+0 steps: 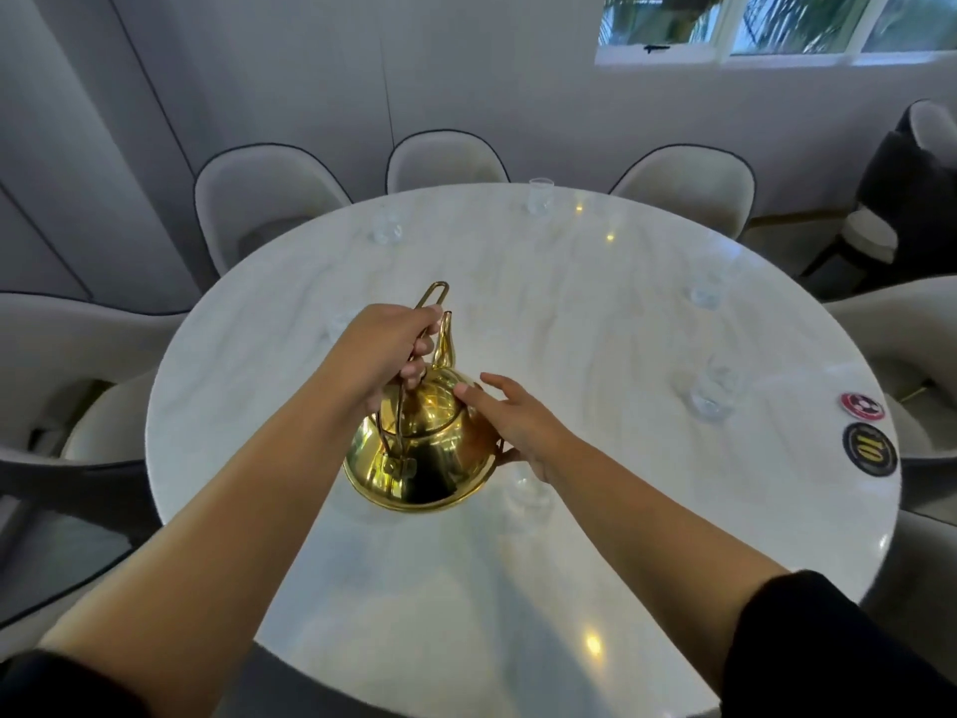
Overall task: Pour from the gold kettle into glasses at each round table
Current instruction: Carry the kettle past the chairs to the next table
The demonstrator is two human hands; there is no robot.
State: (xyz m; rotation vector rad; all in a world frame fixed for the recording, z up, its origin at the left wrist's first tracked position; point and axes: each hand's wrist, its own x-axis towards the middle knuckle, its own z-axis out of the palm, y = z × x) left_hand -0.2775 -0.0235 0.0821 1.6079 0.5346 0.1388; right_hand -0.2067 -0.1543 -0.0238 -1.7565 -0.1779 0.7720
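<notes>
The kettle (430,448), gold and gleaming, is over the near-middle of the round marble bench (595,562), tipped so its spout (445,339) points away from the person. The left hand (393,355) is clamped round the thin wire handle (432,298), fingers curled tight, and the handle's loop pokes out past the knuckles. The right hand (510,422) comes in from the side with fingers straight and spread apart. One fingertip is on the lid (430,406) and the thumb lies against the kettle's flank (a flat touch, no grip). Whether the kettle's base touches the bench, I can't tell from up here.

A near glass (525,492) stands just under the right wrist, close beside the kettle. Two more glasses (717,391) line the right side, well apart from the pot. A far glass (541,194) sits at the far rim, and a left glass (387,228) is off toward the far left. All are too clear and blurred to show what's inside.

At the right rim a red disc (862,405) and a black disc (870,455) lie just beside each other. Pale chairs (445,158) ring the bench, under a window (777,23).
</notes>
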